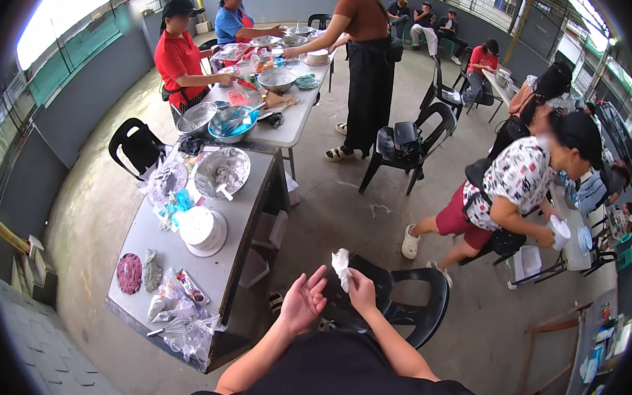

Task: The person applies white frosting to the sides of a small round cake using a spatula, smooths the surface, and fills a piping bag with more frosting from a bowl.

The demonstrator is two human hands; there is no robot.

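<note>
right hand, fingers clamped on one crumpled white tissue right of one white cake, left hand, fingers apart, one metal bowl beyond the cake, holding cream, one spatula

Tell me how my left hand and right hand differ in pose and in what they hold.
The left hand is open, its fingers loosely extended, while the right hand is closed in a grip. The left hand is empty; the right hand holds a crumpled white wad. Both hands are bare and held out in front of the body.
</note>
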